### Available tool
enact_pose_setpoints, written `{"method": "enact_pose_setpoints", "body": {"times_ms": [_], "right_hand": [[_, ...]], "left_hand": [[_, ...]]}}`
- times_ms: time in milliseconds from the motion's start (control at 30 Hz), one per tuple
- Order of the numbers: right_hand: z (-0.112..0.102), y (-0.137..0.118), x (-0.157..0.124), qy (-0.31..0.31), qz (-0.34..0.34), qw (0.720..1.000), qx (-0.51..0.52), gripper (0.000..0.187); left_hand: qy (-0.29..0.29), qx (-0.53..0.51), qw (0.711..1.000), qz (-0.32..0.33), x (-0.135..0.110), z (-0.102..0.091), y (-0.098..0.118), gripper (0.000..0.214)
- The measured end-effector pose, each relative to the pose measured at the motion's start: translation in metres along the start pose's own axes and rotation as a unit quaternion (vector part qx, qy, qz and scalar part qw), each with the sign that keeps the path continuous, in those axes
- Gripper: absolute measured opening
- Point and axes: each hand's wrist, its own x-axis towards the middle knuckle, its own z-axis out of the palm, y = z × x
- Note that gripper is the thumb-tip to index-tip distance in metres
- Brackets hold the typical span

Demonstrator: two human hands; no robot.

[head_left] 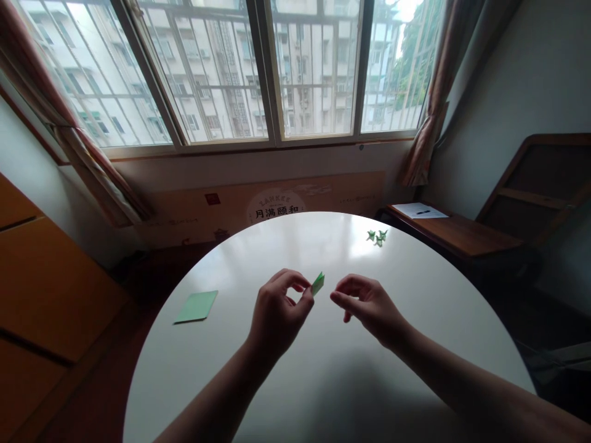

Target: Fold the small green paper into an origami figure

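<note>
My left hand (280,311) pinches a small folded piece of green paper (318,283) between thumb and fingertips, above the middle of the white table. Several layers stand slightly apart at the paper's upper end. Just right of it is my right hand (369,301), its fingers curled and the thumb close to the index fingertip. Nothing shows between those fingertips, and a narrow gap separates them from the paper. A flat stack of square green paper (197,306) lies at the table's left. Toward the far right edge sit three small folded green paper pieces (378,237), grouped together.
The round white table (300,400) has a curved far edge facing a barred window (318,74). Beyond its right side stands a wooden chair (484,231), with a white sheet (419,210) and a dark pen on it. An orange cabinet (50,283) is on the left.
</note>
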Motion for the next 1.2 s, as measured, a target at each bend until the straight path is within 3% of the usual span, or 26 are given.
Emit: {"method": "enact_pose_setpoints", "body": {"times_ms": [233, 500, 667, 867, 1200], "right_hand": [[0.011, -0.003, -0.008, -0.072, 0.034, 0.995, 0.060, 0.029], [0.009, -0.005, -0.007, -0.053, 0.044, 0.993, 0.100, 0.028], [0.007, -0.006, -0.006, -0.035, 0.058, 0.993, 0.099, 0.026], [0.007, -0.002, -0.007, -0.030, 0.001, 0.998, 0.047, 0.026], [0.012, -0.003, -0.009, -0.028, -0.002, 0.997, 0.078, 0.025]], "left_hand": [[0.007, 0.065, 0.989, 0.132, -0.008, 0.003, 0.000, 0.012], [0.004, 0.095, 0.968, 0.233, -0.007, 0.006, 0.003, 0.012], [0.007, 0.083, 0.966, 0.246, -0.007, 0.006, 0.005, 0.014], [0.028, 0.084, 0.979, 0.186, -0.009, 0.008, 0.002, 0.014], [0.078, 0.131, 0.953, 0.262, -0.007, 0.006, 0.007, 0.014]]}}
